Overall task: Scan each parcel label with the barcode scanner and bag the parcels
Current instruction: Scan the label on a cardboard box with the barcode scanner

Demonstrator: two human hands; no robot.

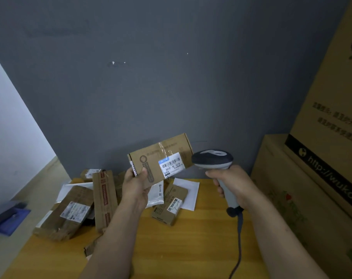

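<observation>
Two hands work above the table (191, 248): the left hand (135, 185) pinches the cardboard parcel (151, 158) by its left end, long axis rising rightward, so its label (171, 163) sits just left of the barcode scanner (212, 159) gripped in the right hand (232, 185).

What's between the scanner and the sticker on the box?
Head view: only bare cardboard of the box lies between scanner and label.

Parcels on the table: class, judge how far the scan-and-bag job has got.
Done: nothing shows as bagged; no bag is in view. In hand: the left hand holds a box, label up, next to the scanner gripped by the right hand. Left: the pile of parcels on the table, to scan and bag.
</observation>
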